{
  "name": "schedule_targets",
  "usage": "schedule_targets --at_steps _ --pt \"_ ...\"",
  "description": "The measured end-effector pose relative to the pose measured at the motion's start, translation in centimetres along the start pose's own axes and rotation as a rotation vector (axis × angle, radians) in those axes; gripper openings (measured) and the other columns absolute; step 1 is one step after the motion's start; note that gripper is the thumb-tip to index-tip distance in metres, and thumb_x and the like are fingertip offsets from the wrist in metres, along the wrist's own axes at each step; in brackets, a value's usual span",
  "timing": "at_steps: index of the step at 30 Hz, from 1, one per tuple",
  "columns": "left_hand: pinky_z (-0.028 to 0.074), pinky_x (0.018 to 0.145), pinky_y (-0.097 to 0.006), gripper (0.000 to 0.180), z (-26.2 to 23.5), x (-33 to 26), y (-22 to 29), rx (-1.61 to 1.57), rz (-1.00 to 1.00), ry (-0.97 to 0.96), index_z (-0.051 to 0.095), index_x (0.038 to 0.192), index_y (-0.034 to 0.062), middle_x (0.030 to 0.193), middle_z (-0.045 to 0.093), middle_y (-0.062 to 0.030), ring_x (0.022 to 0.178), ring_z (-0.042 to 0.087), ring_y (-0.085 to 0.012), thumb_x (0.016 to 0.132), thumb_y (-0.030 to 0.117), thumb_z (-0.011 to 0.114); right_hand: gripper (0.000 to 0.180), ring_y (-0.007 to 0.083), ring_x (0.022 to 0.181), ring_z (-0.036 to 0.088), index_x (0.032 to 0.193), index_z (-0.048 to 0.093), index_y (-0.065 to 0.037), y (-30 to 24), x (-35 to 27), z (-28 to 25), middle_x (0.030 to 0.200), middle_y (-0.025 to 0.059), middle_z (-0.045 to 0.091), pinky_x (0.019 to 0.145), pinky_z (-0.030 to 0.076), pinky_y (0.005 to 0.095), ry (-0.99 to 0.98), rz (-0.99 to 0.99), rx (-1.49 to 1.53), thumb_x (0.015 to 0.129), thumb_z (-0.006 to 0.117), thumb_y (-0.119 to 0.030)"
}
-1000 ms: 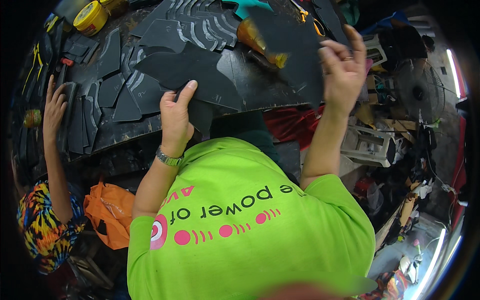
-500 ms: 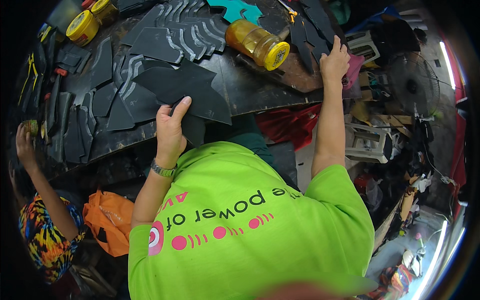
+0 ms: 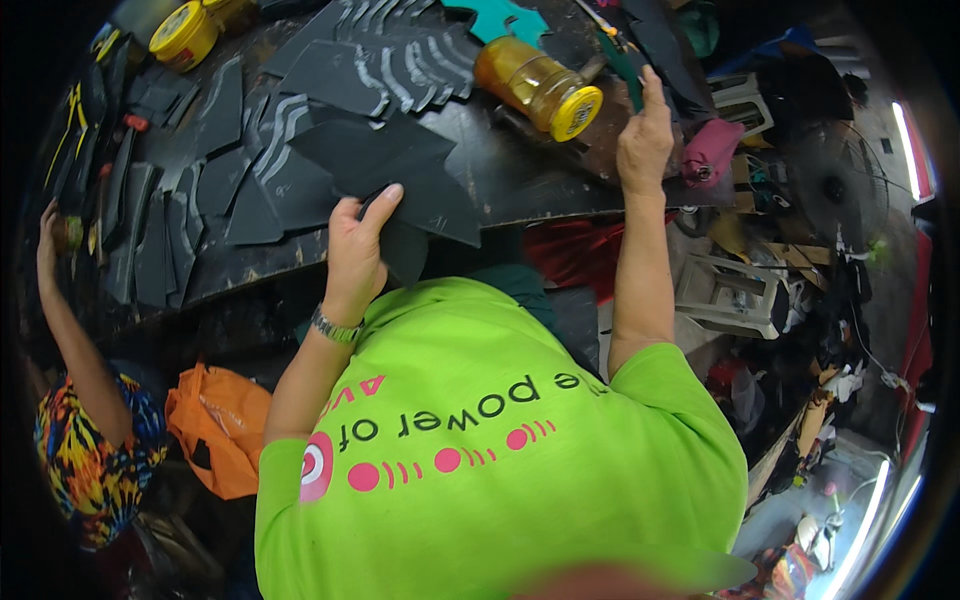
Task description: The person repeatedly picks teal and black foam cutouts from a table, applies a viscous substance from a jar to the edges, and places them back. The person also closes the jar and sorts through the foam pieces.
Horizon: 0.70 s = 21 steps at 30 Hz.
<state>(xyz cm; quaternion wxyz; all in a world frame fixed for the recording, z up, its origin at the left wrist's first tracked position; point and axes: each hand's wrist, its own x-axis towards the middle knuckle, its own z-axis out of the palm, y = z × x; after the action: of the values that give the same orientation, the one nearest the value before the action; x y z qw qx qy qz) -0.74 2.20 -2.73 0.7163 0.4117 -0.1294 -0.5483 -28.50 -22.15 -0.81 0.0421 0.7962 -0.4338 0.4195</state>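
My left hand (image 3: 360, 245) pinches dark, flat sheet pieces (image 3: 405, 165) between thumb and fingers at the table's near edge. Their pointed outlines fan out over other cut pieces. On the right, my right hand (image 3: 647, 145) is raised with its fingers together, against a narrow piece with a dark green face (image 3: 621, 68). Most of that piece is hidden behind the fingers. Left of this hand, a glass jar (image 3: 525, 82) of amber contents with a yellow lid lies on its side.
Overlapping dark cut pieces (image 3: 330, 75) with whitish edges cover the table's left and middle. A teal sheet (image 3: 500, 18) lies at the back, a yellow tub (image 3: 183, 36) far left. A pink pouch (image 3: 712, 150) sits by the right edge. Another person's arm (image 3: 75, 330) reaches in from the left.
My right hand has shifted slightly left and turned upward; the dark pointed pieces beside it no longer show, and a green face does. My left hand still holds its pieces. The view has shifted slightly.
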Motion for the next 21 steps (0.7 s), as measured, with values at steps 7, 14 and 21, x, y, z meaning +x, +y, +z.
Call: schedule_targets --at_steps 7,14,21 --pt "0.058 0.084 -0.029 0.013 0.2 0.2 0.1 -0.121 -0.087 -0.034 0.066 0.105 -0.0001 0.105 0.074 -0.0114 0.093 0.072 -0.017 0.097 0.01 0.069 0.067 0.023 0.121 0.066 0.154 0.042 -0.011 -1.9 0.2 -1.4 0.131 0.0124 0.069 0.104 0.049 0.0351 -0.262 0.284 0.447 0.09 0.059 0.004" --pt "0.059 0.083 -0.029 0.011 1.0 0.0 0.4 -0.114 -0.108 -0.059 0.064 0.105 0.0007 0.104 0.073 -0.0115 0.093 0.072 -0.017 0.099 0.01 0.066 0.059 0.0143 0.088 0.071 0.152 0.039 -0.007 -9.7 1.3 -5.0 0.101 0.0105 0.074 0.084 0.055 0.026 -0.122 0.301 0.909 0.098 0.062 0.001" --pt "0.055 0.077 -0.024 0.016 1.5 -1.0 0.1 0.07 -0.048 -0.125 0.07 0.103 -0.0015 0.101 0.074 -0.0081 0.087 0.07 -0.0116 0.099 0.014 0.068 0.081 0.0125 0.078 0.06 0.156 0.038 -0.013 -17.5 -1.2 -3.5 0.089 0.0092 0.065 0.074 0.051 0.0269 -0.578 0.24 0.793 0.085 0.071 0.004"
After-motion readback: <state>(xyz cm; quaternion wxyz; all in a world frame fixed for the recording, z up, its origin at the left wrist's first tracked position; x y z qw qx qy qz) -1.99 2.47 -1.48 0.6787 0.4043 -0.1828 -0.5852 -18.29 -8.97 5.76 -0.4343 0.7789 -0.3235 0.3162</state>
